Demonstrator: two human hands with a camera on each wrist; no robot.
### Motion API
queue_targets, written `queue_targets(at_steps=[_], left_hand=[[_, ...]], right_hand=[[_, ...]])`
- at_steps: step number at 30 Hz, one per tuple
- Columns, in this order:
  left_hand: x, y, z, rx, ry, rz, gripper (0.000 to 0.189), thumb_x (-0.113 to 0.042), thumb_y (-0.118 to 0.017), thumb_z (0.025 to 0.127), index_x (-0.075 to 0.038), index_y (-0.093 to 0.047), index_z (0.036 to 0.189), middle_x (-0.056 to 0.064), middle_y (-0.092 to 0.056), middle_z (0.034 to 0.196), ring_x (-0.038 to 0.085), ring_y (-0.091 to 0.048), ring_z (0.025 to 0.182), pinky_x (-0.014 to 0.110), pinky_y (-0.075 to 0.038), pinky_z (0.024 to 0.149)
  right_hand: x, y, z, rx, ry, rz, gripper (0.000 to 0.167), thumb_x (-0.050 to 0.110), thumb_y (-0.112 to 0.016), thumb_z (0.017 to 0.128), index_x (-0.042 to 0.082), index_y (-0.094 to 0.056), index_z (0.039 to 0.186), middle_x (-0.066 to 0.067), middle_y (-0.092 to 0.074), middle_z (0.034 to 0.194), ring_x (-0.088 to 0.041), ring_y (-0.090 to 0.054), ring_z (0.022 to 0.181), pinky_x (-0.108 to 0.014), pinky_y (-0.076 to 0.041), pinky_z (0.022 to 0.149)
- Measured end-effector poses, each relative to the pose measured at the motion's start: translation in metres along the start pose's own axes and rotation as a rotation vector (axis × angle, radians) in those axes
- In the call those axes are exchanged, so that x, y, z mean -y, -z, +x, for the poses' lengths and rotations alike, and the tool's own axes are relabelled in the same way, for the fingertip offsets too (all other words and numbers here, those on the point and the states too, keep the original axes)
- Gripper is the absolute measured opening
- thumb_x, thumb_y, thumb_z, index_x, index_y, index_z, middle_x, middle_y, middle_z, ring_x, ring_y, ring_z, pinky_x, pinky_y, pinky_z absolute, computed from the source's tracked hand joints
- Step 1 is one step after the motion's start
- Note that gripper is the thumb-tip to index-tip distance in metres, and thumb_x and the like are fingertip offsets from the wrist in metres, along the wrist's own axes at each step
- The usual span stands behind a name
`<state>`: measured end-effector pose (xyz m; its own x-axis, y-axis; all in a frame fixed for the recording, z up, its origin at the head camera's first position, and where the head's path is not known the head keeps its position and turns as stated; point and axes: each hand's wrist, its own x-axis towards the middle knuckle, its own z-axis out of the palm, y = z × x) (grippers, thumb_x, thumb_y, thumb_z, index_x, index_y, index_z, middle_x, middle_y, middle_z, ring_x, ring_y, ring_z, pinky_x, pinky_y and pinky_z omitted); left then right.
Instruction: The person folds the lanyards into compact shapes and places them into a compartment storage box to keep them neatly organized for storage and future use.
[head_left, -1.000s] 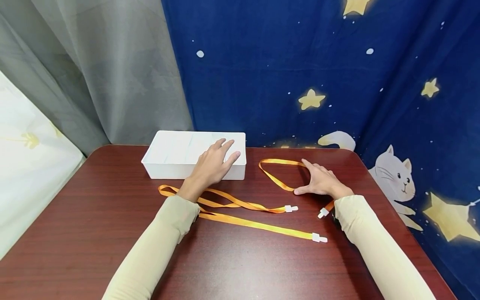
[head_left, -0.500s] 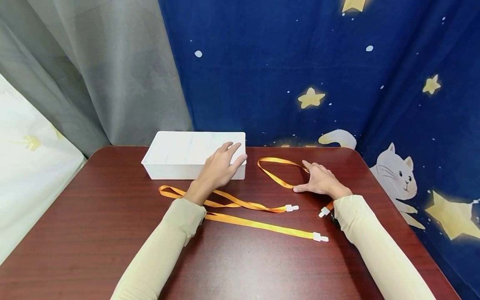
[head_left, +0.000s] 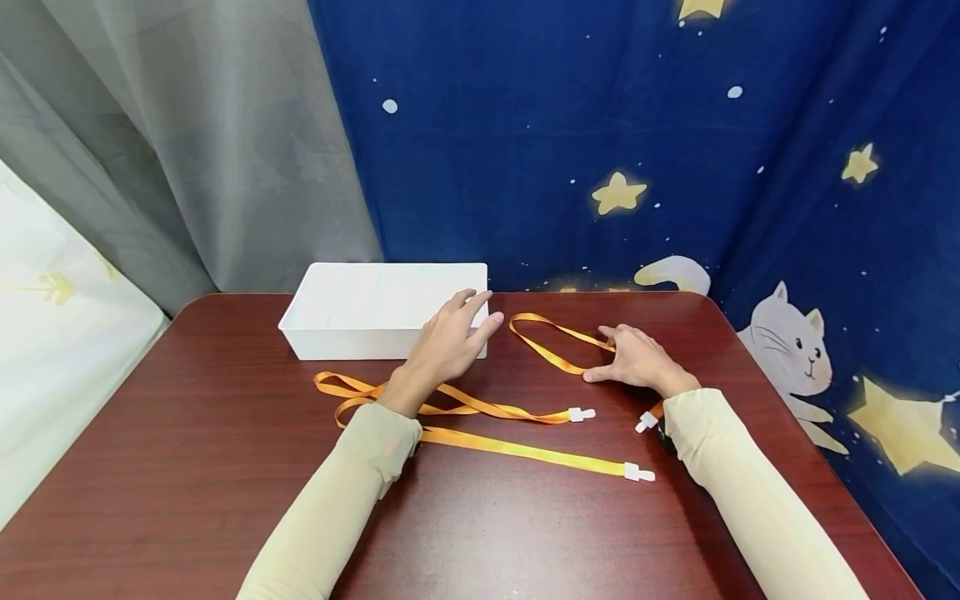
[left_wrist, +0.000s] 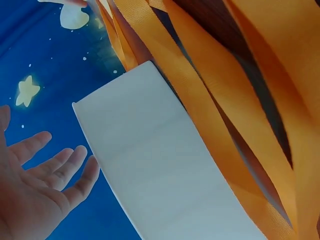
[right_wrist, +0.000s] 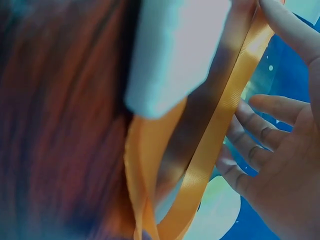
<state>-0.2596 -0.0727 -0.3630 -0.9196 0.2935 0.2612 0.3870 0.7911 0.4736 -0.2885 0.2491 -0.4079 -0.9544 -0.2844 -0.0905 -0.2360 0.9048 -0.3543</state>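
Note:
My left hand, fingers spread and holding nothing, hovers over the front right corner of a white box. In the left wrist view its fingers show beside the box wall. At the right, my right hand reaches over an orange lanyard, thumb and fingertips right at its strap. That lanyard's white plastic clip shows beneath the wrist, blurred up close in the right wrist view. Two more orange lanyards, an upper one and a lower one, lie under my left forearm, which partly hides them.
The reddish-brown table carries everything. Behind it hang a grey curtain and a blue star-patterned curtain. The box stands near the table's back edge.
My left hand has moved rightward along the front of the box, its fingers still spread. My right hand has stayed almost in place at the lanyard's strap.

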Motion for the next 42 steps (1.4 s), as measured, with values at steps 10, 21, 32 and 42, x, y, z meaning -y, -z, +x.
queue_targets(at_steps=[10, 21, 32, 42], left_hand=[[-0.010, -0.003, 0.001, -0.011, -0.032, -0.022, 0.060, -0.054, -0.039, 0.103, -0.017, -0.044, 0.151, 0.014, -0.041, 0.152, 0.033, -0.045, 0.134, 0.053, -0.037, 0.109], [-0.017, -0.011, 0.002, -0.010, -0.062, -0.054, 0.059, -0.052, -0.040, 0.104, -0.016, -0.045, 0.150, 0.012, -0.043, 0.150, 0.030, -0.046, 0.134, 0.048, -0.037, 0.110], [-0.023, -0.020, 0.002, 0.035, -0.073, -0.059, 0.059, -0.051, -0.042, 0.104, -0.015, -0.044, 0.151, 0.015, -0.041, 0.152, 0.032, -0.044, 0.136, 0.048, -0.034, 0.112], [-0.025, -0.031, 0.004, 0.073, -0.074, -0.071, 0.056, -0.048, -0.044, 0.104, -0.017, -0.044, 0.151, 0.014, -0.042, 0.152, 0.029, -0.046, 0.134, 0.047, -0.037, 0.111]], right_hand=[[0.004, -0.003, 0.002, -0.014, -0.007, 0.050, 0.088, 0.045, -0.084, 0.077, -0.002, -0.049, 0.144, -0.018, -0.058, 0.115, -0.029, -0.055, 0.097, -0.047, -0.047, 0.084], [0.008, -0.005, 0.003, -0.029, 0.047, 0.079, 0.067, 0.034, -0.083, 0.081, -0.004, -0.060, 0.132, -0.010, -0.062, 0.099, -0.024, -0.052, 0.087, -0.037, -0.042, 0.074], [0.012, -0.009, 0.001, -0.031, 0.076, 0.095, 0.040, 0.025, -0.079, 0.086, 0.000, -0.069, 0.116, -0.005, -0.062, 0.087, -0.020, -0.052, 0.074, -0.034, -0.042, 0.067], [0.023, -0.012, -0.001, -0.039, 0.096, 0.081, 0.013, 0.015, -0.076, 0.089, 0.007, -0.072, 0.098, -0.001, -0.063, 0.079, -0.017, -0.054, 0.071, -0.035, -0.045, 0.069]])
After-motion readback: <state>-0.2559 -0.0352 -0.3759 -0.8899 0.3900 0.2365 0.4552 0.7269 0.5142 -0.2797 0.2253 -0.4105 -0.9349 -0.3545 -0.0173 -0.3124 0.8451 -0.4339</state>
